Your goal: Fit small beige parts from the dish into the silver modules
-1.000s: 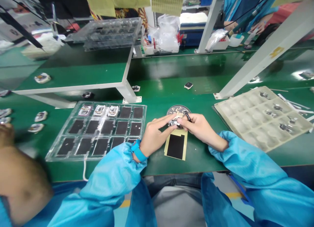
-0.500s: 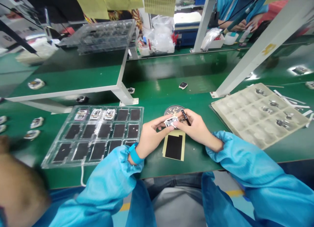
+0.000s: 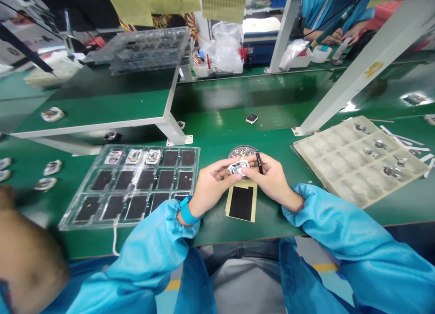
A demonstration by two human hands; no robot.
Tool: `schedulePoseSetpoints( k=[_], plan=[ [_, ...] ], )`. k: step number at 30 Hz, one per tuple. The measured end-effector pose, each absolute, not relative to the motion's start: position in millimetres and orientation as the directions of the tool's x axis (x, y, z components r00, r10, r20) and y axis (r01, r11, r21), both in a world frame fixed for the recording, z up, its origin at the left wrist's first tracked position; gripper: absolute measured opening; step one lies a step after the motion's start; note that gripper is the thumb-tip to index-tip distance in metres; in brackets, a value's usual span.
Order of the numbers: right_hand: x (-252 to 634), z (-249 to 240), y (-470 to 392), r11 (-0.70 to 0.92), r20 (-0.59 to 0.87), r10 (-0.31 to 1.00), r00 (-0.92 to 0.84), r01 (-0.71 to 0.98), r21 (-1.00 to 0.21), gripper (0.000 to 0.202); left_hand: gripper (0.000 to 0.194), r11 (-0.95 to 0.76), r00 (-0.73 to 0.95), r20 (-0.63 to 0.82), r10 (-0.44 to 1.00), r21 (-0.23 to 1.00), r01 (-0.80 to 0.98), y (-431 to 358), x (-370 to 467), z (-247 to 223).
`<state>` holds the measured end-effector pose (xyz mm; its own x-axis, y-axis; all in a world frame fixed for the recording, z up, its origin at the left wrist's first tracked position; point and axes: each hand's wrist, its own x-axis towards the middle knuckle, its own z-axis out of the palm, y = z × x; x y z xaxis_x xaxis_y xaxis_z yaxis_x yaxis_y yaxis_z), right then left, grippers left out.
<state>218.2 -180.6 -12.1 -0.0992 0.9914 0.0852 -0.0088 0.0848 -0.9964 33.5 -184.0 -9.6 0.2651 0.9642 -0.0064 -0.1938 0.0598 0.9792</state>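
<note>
A small white watch case (image 3: 238,167) is gripped between my left hand (image 3: 210,182) and my right hand (image 3: 271,176). My right thumb presses on the case, and a black tool with white lettering (image 3: 259,162) sticks up between the fingers of that same hand. Behind the hands, a round dish of small parts (image 3: 243,151) is partly covered by them. Below them lies a yellow sheet with a black rectangle (image 3: 241,204). To the left, a clear compartment tray (image 3: 136,225) holds dark pads and, in its back row, several white cases (image 3: 152,157).
A beige tray (image 3: 343,162) with metal parts lies at right, near white strips (image 3: 406,142). A raised shelf (image 3: 118,101) stands at back left. One watch case (image 3: 252,118) sits behind the dish. Another person's blurred arm (image 3: 30,250) is at left; a person's hands (image 3: 343,35) show at back right.
The black tool in my right hand has turned more upright. Both hands still hold the case, in nearly the same place. The view has shifted slightly.
</note>
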Motion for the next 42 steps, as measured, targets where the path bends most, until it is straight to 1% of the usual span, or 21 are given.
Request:
schedulePoseSetpoints(
  k=[3,6,11,14,17,19,22,24,27,33,35,38,40,42],
  plan=[
    [219,-13,-181,0.065,0.068,0.99,-0.121,-0.031,-0.997,0.037,0.049,0.059,0.259,-0.011,0.966,0.982,-0.179,-184,33,-9],
    [219,-14,-181,0.056,0.058,0.993,-0.103,-0.02,-0.998,0.036,0.049,0.063,0.267,-0.011,0.963,0.98,-0.187,-184,33,-11],
    [216,-16,-181,0.1,0.097,0.994,-0.059,0.038,-0.994,0.031,0.047,0.052,0.256,-0.007,0.967,0.984,-0.172,-185,35,-12],
    [215,-18,-182,0.105,0.103,0.993,-0.055,0.043,-0.994,0.03,0.043,0.039,0.243,0.002,0.97,0.986,-0.165,-186,37,-11],
    [215,-19,-181,0.103,0.099,0.988,-0.12,0.029,-0.994,0.033,0.034,-0.025,0.215,0.057,0.975,0.989,-0.147,-187,38,-10],
    [215,-18,-180,0.103,0.091,0.983,-0.16,0.067,-0.992,0.035,0.029,-0.082,0.204,0.103,0.974,0.991,-0.105,-187,39,-11],
    [216,-16,-178,0.096,0.077,0.984,-0.162,0.114,-0.989,0.039,0.031,-0.105,0.21,0.102,0.972,0.995,0.003,-189,41,-13],
    [216,-16,-177,0.09,0.074,0.986,-0.148,0.102,-0.991,0.04,0.032,-0.121,0.225,0.097,0.97,0.988,0.095,-190,42,-13],
    [215,-18,-178,0.081,0.072,0.989,-0.127,0.069,-0.994,0.041,0.027,-0.193,0.216,0.148,0.965,0.96,0.204,-192,43,-10],
    [210,-21,-180,0.085,0.079,0.992,-0.101,0.062,-0.994,0.043,0.023,-0.291,0.156,0.256,0.954,0.914,0.281,-197,45,-5],
    [211,-20,-179,0.079,0.07,0.991,-0.111,0.075,-0.994,0.042,0.024,-0.289,0.155,0.254,0.955,0.914,0.285,-197,44,-7],
    [214,-19,-177,0.077,0.063,0.988,-0.143,0.097,-0.992,0.039,0.027,-0.222,0.166,0.188,0.968,0.95,0.217,-195,44,-13],
    [217,-18,-175,0.095,0.078,0.983,-0.165,0.096,-0.991,0.036,0.029,-0.172,0.168,0.143,0.975,0.971,0.169,-192,43,-17],
    [222,-17,-173,0.12,0.1,0.975,-0.197,0.093,-0.988,0.035,0.03,-0.155,0.163,0.129,0.978,0.975,0.157,-190,43,-19]
  ],
)
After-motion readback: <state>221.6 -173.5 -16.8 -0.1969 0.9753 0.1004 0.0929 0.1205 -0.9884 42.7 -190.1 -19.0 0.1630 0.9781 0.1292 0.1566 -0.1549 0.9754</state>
